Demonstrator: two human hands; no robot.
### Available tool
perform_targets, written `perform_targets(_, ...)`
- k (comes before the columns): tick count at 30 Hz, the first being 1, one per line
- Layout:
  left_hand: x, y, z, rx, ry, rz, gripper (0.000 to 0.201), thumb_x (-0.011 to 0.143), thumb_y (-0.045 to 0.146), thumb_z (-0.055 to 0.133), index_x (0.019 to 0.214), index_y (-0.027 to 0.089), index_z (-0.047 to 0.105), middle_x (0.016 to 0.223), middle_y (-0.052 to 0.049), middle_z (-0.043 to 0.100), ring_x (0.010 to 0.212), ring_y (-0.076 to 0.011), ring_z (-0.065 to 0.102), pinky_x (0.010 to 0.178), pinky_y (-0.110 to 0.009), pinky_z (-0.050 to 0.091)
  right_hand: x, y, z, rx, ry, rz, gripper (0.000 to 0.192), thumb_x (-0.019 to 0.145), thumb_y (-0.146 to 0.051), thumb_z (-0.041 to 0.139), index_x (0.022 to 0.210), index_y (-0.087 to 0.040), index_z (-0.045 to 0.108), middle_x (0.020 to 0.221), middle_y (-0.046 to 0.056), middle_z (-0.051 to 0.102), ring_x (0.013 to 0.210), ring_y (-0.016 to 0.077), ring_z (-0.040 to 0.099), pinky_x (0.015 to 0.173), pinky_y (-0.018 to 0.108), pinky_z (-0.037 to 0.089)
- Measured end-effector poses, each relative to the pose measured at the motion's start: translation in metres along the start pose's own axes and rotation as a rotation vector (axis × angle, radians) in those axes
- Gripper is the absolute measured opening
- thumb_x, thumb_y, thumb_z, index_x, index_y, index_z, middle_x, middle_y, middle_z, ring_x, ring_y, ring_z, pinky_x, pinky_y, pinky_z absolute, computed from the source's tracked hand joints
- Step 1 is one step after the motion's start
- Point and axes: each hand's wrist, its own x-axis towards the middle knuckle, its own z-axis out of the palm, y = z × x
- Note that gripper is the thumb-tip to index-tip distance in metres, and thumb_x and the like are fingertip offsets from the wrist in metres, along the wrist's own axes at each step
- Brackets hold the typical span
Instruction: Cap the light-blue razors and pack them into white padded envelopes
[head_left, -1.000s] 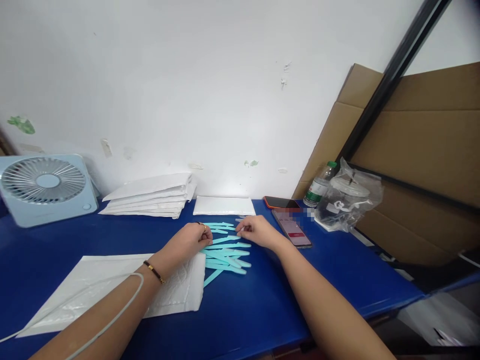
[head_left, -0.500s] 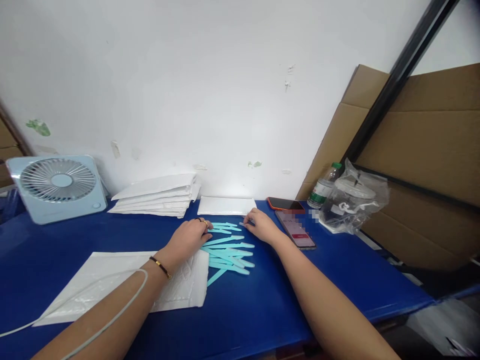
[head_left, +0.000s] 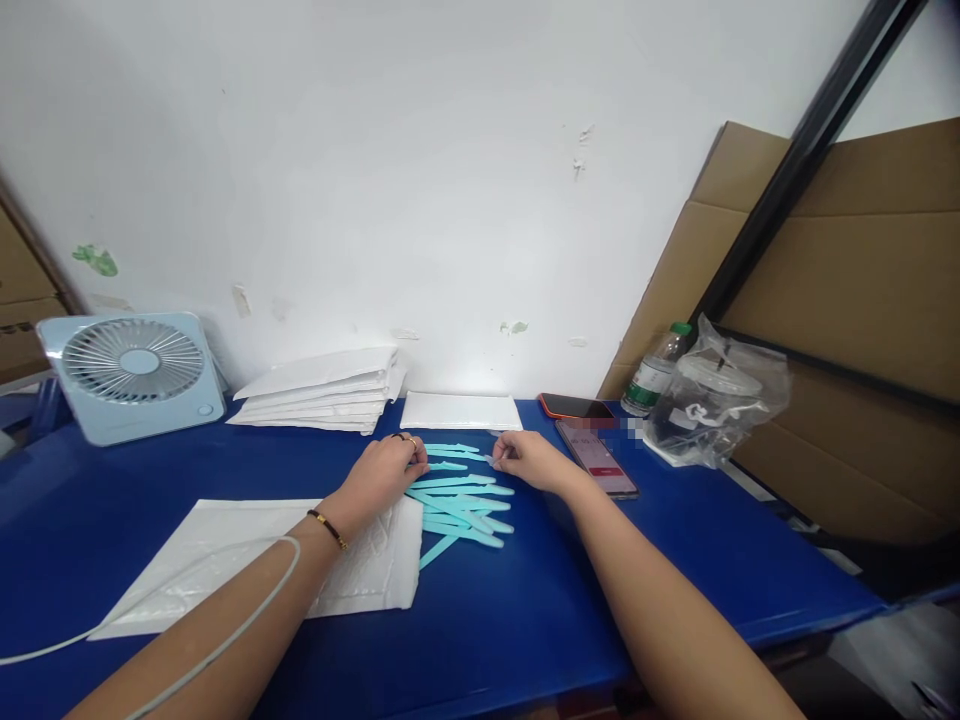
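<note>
Meanwhile, at a blue worktable (head_left: 525, 620), two bare hands work a loose heap of turquoise strips (head_left: 457, 505).

Left hand: the left hand (head_left: 386, 470) rests knuckles-up on the near-left edge of the heap, fingers curled down onto the strips; whether it actually grips one cannot be told.

Right hand: the right hand (head_left: 529, 462) has thumb and forefinger pinched nearly closed on the tip of one strip at the far right of the heap, the other fingers folded in.

Strips: they lie fanned and crossed over one another, between the two hands, partly overlapping the corner of a white padded envelope (head_left: 262, 565).

Nearby: a phone (head_left: 598, 458) with its screen lit sits just beside the right wrist; a second phone (head_left: 577, 407), a bottle (head_left: 654, 372) and a bagged cup (head_left: 712, 400) stand further right; a stack of envelopes (head_left: 322, 392) and a desk fan (head_left: 135, 372) lie to the left.

Risk, tangling: a pull on the pinched strip would likely drag its crossed neighbours and scatter the heap.

Risk, grip: so thin a pinch at the very tip could slip.

Risk, elbow room: a sweep of the right wrist could nudge the lit phone toward the table edge.

Risk, cable: the grey cable (head_left: 247, 620) looped over the left forearm could snag the envelope.
</note>
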Motion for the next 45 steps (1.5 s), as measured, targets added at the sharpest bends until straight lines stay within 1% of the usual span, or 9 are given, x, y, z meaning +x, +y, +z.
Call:
perform_targets(6,0.001,0.003,-0.002,-0.059,-0.001,-0.012,0.017,0.080,0.036,0.047,0.077,0.022,0.057,0.074,0.000,0.063,0.070,-0.0162,0.056,0.060,-0.025,0.035,-0.001,-0.011,0.002,0.236,-0.023,-0.063,0.015,0.073,-0.026,0.060,0.084,-0.016,0.064,0.063,-0.001,0.057,0.057,0.0100,0.050,0.052,0.020,0.038)
perform_targets(15,-0.002,0.015,-0.007,-0.091,-0.007,0.024,0.019,0.079,0.038,0.049,0.078,0.022,0.059,0.076,0.000,0.064,0.071,-0.0163,0.056,0.061,-0.025,0.036,0.001,-0.018,0.016,0.278,-0.054,-0.118,0.017,0.073,-0.027,0.061,0.084,-0.016,0.066,0.060,-0.002,0.057,0.053,0.0088,0.048,0.050,0.019,0.037)
perform_targets(18,-0.004,0.019,-0.009,-0.127,-0.071,0.043,0.020,0.079,0.039,0.050,0.077,0.022,0.060,0.077,0.000,0.064,0.071,-0.0161,0.057,0.060,-0.025,0.037,0.000,-0.020,0.014,0.254,-0.094,-0.142,0.019,0.073,-0.030,0.061,0.084,-0.016,0.067,0.059,-0.002,0.058,0.053,0.0094,0.049,0.049,0.019,0.037)
perform_targets(21,-0.004,0.018,-0.008,-0.124,-0.096,0.062,0.024,0.080,0.041,0.048,0.082,0.022,0.063,0.084,-0.001,0.065,0.078,-0.0173,0.058,0.065,-0.025,0.040,-0.001,-0.011,-0.002,0.176,0.013,-0.141,0.019,0.076,-0.029,0.057,0.085,-0.016,0.068,0.067,0.001,0.063,0.059,0.0115,0.053,0.055,0.021,0.040)
perform_targets(25,-0.002,0.007,-0.002,0.024,0.010,0.108,0.028,0.085,0.037,0.042,0.099,0.025,0.064,0.103,-0.003,0.063,0.099,-0.0205,0.053,0.081,-0.029,0.039,-0.002,0.017,-0.023,-0.095,0.284,-0.051,0.019,0.076,-0.013,0.051,0.085,-0.017,0.067,0.083,0.005,0.064,0.071,0.0136,0.056,0.065,0.024,0.041)
perform_targets(30,0.001,-0.004,0.006,0.123,0.015,0.119,0.031,0.087,0.035,0.041,0.108,0.025,0.061,0.104,-0.005,0.061,0.102,-0.0211,0.051,0.085,-0.031,0.038,0.005,0.037,-0.017,-0.291,0.212,-0.012,0.018,0.072,-0.015,0.058,0.087,-0.018,0.067,0.086,0.006,0.061,0.075,0.0155,0.056,0.070,0.025,0.041)
perform_targets(37,0.001,-0.004,0.007,0.122,0.002,0.081,0.035,0.086,0.037,0.041,0.114,0.025,0.058,0.103,-0.006,0.060,0.102,-0.0211,0.051,0.084,-0.030,0.038,0.015,0.023,0.001,-0.476,0.183,0.041,0.015,0.067,-0.008,0.058,0.078,-0.015,0.065,0.081,0.011,0.063,0.076,0.0216,0.058,0.064,0.027,0.039)
perform_targets(42,0.001,-0.002,0.005,0.088,0.008,0.066,0.025,0.084,0.036,0.043,0.094,0.022,0.062,0.095,-0.005,0.059,0.096,-0.0208,0.052,0.079,-0.030,0.040,0.013,0.018,0.003,-0.405,0.189,-0.031,0.027,0.063,-0.003,0.055,0.083,-0.019,0.064,0.084,0.008,0.064,0.078,0.0196,0.060,0.063,0.025,0.039)
perform_targets(45,0.001,-0.001,0.003,0.035,-0.007,0.010,0.021,0.081,0.036,0.046,0.079,0.020,0.060,0.089,-0.005,0.059,0.091,-0.0206,0.054,0.073,-0.029,0.041,0.011,0.021,0.001,-0.056,0.175,-0.021,0.016,0.068,-0.012,0.056,0.082,-0.019,0.060,0.073,0.003,0.064,0.066,0.0149,0.061,0.057,0.022,0.041)
